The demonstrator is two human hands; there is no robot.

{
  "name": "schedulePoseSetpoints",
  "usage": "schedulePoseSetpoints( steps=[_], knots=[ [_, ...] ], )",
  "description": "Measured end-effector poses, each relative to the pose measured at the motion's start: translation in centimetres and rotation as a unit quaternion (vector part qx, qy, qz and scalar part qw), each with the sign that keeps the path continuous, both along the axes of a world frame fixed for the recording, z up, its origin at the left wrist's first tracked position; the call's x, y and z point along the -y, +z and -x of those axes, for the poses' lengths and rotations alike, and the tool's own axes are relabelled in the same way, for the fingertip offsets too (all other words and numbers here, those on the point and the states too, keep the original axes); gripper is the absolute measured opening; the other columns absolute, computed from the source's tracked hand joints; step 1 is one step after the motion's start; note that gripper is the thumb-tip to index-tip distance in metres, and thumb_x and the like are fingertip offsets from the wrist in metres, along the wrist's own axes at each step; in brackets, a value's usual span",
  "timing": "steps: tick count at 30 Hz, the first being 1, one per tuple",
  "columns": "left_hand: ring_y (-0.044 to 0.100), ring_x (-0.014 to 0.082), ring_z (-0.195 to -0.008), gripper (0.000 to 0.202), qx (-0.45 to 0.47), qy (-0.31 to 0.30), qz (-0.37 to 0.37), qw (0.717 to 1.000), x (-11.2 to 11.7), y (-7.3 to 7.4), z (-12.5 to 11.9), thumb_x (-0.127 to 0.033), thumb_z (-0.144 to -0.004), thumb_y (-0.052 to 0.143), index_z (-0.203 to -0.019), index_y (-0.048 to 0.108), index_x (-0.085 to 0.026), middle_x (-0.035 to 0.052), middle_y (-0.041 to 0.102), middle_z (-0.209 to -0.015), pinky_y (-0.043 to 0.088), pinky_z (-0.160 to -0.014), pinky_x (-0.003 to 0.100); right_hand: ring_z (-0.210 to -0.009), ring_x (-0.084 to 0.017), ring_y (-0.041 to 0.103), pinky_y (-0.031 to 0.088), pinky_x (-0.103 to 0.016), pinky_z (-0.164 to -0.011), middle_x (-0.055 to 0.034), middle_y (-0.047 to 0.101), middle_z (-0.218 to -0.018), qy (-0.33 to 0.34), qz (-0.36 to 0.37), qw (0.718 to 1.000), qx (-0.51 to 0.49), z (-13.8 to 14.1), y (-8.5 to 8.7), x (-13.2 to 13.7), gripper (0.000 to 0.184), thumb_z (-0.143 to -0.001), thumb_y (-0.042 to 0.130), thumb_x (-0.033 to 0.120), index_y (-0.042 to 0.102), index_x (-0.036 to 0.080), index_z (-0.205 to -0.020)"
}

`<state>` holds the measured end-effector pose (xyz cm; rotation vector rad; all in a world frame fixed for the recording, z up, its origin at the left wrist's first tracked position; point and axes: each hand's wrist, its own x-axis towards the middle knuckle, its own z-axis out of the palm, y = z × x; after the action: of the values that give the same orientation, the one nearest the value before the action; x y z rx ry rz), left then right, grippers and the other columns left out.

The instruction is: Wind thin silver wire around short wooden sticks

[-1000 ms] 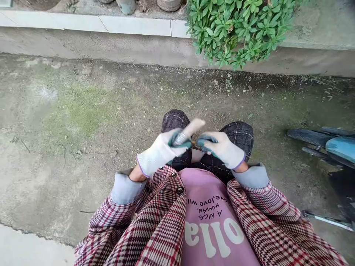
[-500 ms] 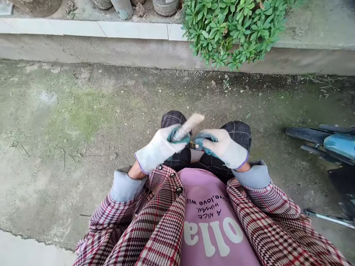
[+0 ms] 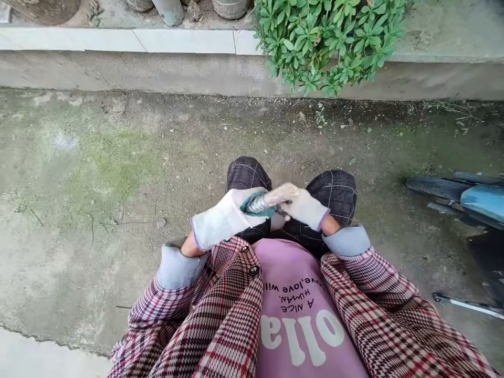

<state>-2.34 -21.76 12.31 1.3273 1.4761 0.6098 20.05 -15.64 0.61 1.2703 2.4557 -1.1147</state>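
Note:
Both my hands wear white knit gloves with green palms and meet above my knees. My left hand [image 3: 226, 216] is closed round a short tool with a pale wooden handle [image 3: 280, 194] and a shiny metal band near the grip. My right hand [image 3: 305, 208] is closed over the far end of that handle, touching the left glove's fingertips. The tool's working end is hidden inside the gloves. My checked trousers and plaid jacket sleeves frame the hands.
Mossy concrete ground [image 3: 118, 173] stretches left and ahead. A low concrete kerb [image 3: 157, 63] runs across the top, with a leafy green plant [image 3: 326, 37] spilling over it and pots behind. Part of a blue vehicle [image 3: 472, 202] stands at the right edge.
My right hand has moved left and closed over the handle's end, where before it stayed a little apart from the left hand. The handle now lies flatter.

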Motion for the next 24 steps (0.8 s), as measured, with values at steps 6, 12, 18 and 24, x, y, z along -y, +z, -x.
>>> schedulePoseSetpoints(
  steps=[6, 12, 18, 24],
  knots=[
    [0.067, 0.0158, -0.075, 0.025, -0.009, -0.024, -0.035, 0.999, 0.0, 0.7, 1.4, -0.038, -0.085, 0.076, -0.095, 0.073, -0.016, 0.0013, 0.074, -0.084, 0.056, -0.069, 0.025, -0.127, -0.036, 0.066, 0.054, -0.044, -0.104, -0.0242, 0.069, -0.137, 0.086, 0.013, 0.982, 0.17, 1.1, -5.4, 3.3, 0.044, -0.088, 0.067, 0.006, 0.073, 0.009, -0.131],
    [0.067, 0.0162, -0.071, 0.026, -0.042, -0.039, -0.064, 0.996, 0.6, -1.0, 2.9, -0.041, -0.082, 0.078, -0.093, 0.074, -0.017, 0.0005, 0.073, -0.081, 0.056, -0.066, 0.025, -0.118, -0.027, 0.069, 0.06, -0.049, -0.101, -0.0138, 0.067, -0.137, 0.107, -0.016, 0.961, 0.253, 1.0, -6.6, 3.5, 0.042, -0.102, 0.071, 0.04, 0.066, 0.015, -0.136],
    [0.071, 0.0194, -0.079, 0.029, -0.024, 0.009, -0.055, 0.998, 1.8, -0.4, 3.6, -0.042, -0.081, 0.081, -0.097, 0.076, -0.017, 0.003, 0.076, -0.087, 0.06, -0.072, 0.027, -0.124, -0.032, 0.063, 0.054, -0.044, -0.097, -0.0222, 0.068, -0.131, 0.134, -0.045, 0.949, 0.28, -0.4, -7.0, 3.1, 0.031, -0.106, 0.053, 0.018, 0.069, 0.011, -0.131],
    [0.072, 0.0202, -0.079, 0.032, -0.036, 0.045, -0.062, 0.996, 2.1, 0.5, 4.4, -0.041, -0.077, 0.083, -0.096, 0.077, -0.016, 0.0042, 0.078, -0.089, 0.061, -0.072, 0.026, -0.118, -0.036, 0.066, 0.052, -0.044, -0.091, -0.0266, 0.067, -0.129, 0.138, -0.043, 0.942, 0.304, -2.2, -7.1, 2.2, 0.041, -0.101, 0.043, 0.008, 0.072, 0.01, -0.131]
  ],
)
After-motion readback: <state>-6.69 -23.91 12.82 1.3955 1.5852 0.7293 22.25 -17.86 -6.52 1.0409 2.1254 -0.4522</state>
